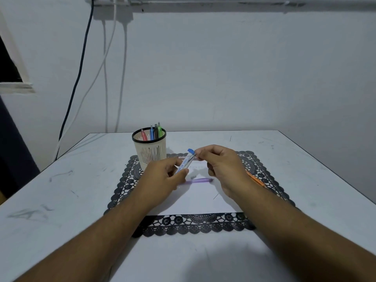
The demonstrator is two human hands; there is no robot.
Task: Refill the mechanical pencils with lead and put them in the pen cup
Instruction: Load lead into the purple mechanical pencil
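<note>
My left hand (162,178) grips a clear lead tube (186,162) with a blue cap, tilted up to the right above the white paper (201,200). My right hand (221,167) pinches at the tube's capped end; what its fingertips hold is too small to tell. An orange pencil (257,181) pokes out under my right hand, partly hidden. A purple pencil (198,181) lies flat on the paper between my hands. The cream pen cup (149,153) with a black rim stands at the mat's far left corner, holding several coloured pencils.
A black lace mat (195,222) lies under the paper on a white table (61,200). A small red-and-white item (184,157) lies behind the tube. Cables (105,78) hang down the wall behind the table.
</note>
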